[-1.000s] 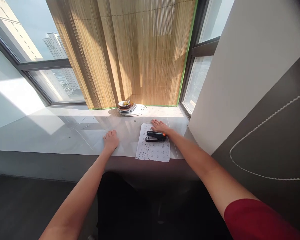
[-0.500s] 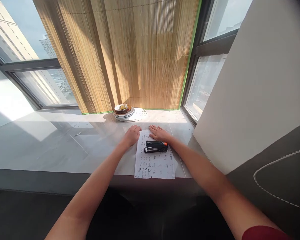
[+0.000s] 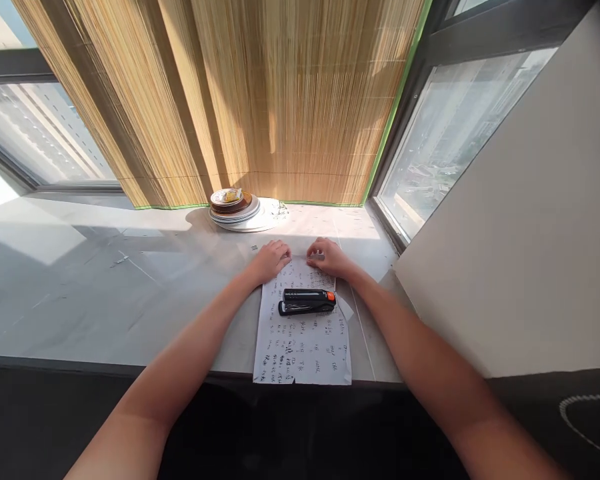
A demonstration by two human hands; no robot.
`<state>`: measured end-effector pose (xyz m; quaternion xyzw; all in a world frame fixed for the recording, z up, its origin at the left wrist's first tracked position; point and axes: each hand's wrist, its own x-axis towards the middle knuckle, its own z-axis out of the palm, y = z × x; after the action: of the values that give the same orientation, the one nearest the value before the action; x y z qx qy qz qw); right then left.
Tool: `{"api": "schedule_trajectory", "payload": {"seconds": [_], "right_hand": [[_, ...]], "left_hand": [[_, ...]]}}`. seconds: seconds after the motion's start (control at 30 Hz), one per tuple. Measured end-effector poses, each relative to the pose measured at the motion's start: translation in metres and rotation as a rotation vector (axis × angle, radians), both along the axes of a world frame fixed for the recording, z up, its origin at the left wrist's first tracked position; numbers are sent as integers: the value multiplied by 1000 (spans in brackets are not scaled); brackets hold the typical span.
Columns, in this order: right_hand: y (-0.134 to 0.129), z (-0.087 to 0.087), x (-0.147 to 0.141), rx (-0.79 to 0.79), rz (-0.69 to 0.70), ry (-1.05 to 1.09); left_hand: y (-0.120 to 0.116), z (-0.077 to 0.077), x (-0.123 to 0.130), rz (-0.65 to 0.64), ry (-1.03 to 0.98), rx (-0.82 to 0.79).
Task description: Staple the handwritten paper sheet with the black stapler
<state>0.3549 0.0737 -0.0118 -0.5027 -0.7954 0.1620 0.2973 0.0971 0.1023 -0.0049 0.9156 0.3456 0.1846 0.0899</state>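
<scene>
A sheet of paper (image 3: 300, 353) covered in handwriting lies on the stone sill, its near end at the front edge. Across its middle rests a black stapler (image 3: 307, 302) with an orange end. My left hand (image 3: 274, 261) is closed at the far left corner of the paper, fingers bent over the edge. At the far right part of the same edge, my right hand (image 3: 329, 258) pinches the paper between thumb and curled fingers. The exact contact of the fingertips is partly hidden.
A stack of plates (image 3: 235, 212) stands behind my hands, with a small yellow packet (image 3: 231, 196) on top. Behind it hangs a bamboo blind (image 3: 280, 100). A wall (image 3: 505, 233) slants in on the right. Small bits (image 3: 121, 259) lie on the sill to the left.
My right hand has gone from lying flat on the paper to a pinch at its far edge. The left hand stays near its corner. The view has tilted down and come closer.
</scene>
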Motion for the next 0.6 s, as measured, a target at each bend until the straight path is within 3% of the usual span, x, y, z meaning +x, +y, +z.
{"api": "schedule_trajectory", "payload": {"seconds": [0.27, 0.43, 0.6], "right_hand": [[2, -3, 2, -83, 43, 267], [-1, -1, -2, -71, 111, 339], [-5, 4, -6, -87, 151, 364]], "left_hand": [[-3, 6, 1, 71, -6, -36], [-16, 11, 14, 47, 10, 43], [-22, 8, 26, 19, 32, 2]]}}
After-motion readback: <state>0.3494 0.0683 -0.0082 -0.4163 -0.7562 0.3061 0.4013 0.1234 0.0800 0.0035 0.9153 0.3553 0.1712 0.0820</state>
